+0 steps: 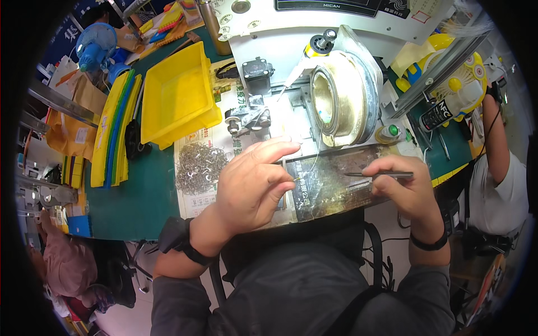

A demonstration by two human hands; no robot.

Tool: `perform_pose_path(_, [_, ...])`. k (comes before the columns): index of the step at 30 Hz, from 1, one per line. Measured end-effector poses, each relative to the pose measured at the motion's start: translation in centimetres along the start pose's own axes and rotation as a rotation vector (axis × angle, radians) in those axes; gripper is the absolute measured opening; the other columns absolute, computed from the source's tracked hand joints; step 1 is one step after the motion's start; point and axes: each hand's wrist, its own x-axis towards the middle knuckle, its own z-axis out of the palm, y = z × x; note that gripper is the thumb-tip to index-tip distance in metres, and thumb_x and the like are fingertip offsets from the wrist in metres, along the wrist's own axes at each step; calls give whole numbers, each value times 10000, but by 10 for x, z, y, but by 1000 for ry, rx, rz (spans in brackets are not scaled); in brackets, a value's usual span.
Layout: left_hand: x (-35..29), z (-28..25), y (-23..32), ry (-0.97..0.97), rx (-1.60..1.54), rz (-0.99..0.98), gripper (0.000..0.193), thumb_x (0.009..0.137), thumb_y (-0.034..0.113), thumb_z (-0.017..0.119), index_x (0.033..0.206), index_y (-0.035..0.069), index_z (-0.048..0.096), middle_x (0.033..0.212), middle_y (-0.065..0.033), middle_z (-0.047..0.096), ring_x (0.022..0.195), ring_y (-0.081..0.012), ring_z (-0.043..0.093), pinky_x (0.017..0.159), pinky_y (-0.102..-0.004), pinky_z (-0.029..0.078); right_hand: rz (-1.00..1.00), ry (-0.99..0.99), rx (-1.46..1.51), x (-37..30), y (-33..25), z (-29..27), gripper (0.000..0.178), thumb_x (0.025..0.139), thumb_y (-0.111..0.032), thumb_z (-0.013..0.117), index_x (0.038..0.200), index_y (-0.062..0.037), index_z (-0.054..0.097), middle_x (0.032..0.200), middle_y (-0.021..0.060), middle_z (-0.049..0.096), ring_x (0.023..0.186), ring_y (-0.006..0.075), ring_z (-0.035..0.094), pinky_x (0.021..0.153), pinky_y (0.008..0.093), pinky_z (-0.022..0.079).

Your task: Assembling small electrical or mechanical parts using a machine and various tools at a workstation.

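My left hand [249, 187] is closed over the left edge of a dark, worn metal plate [336, 193]. Its thumb and forefinger pinch a tiny brass-coloured piece [297, 179], too small to make out further. At the plate's right side, my right hand [402, 185] grips a slim pair of dark metal tweezers [386, 175], with the tip pointing left. Beside my left hand lies a heap of small curved metal parts [199, 165] on printed paper. Behind the plate stands a round spool [347, 126], and a thin wire runs down from it.
A yellow bin [179, 95] stands at the far left, beside long yellow, green and blue strips [116, 129]. A white machine [336, 17] fills the back. Near its base are a small green-topped bottle [389, 133] and a spray can [440, 112]. Other people sit at both sides.
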Motion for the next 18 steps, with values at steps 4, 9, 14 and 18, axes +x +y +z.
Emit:
perform_pose_path(4, [0,1,-1,3,3,4,163,824,82,756,916,55,624,1193,-192,686,1091,-393,669,911,-443,539,-162,39,97,-6,-10,4,201,926,-101,615,1033,42,707,790,55,672,674,91,604,619,236,459])
perform_pose_path(9, [0,1,-1,-4,13,1,165,821,81,757,915,55,624,1192,-191,688,1087,-390,671,905,-439,539,-295,111,185,-2,-21,13,228,926,-121,602,1018,62,702,798,71,672,665,100,596,619,244,457])
perform_pose_path(14, [-1,1,-1,-3,18,-1,171,819,83,760,920,56,624,1190,-191,690,1095,-391,671,914,-438,539,-362,86,234,2,-26,18,241,928,-143,601,1000,66,696,794,87,674,655,116,600,611,258,460])
perform_pose_path(18, [0,0,0,1,17,4,179,823,87,759,932,56,621,1193,-192,691,1105,-390,671,925,-438,538,-438,57,190,7,-26,19,236,927,-137,594,995,66,691,781,97,666,646,132,601,597,262,450])
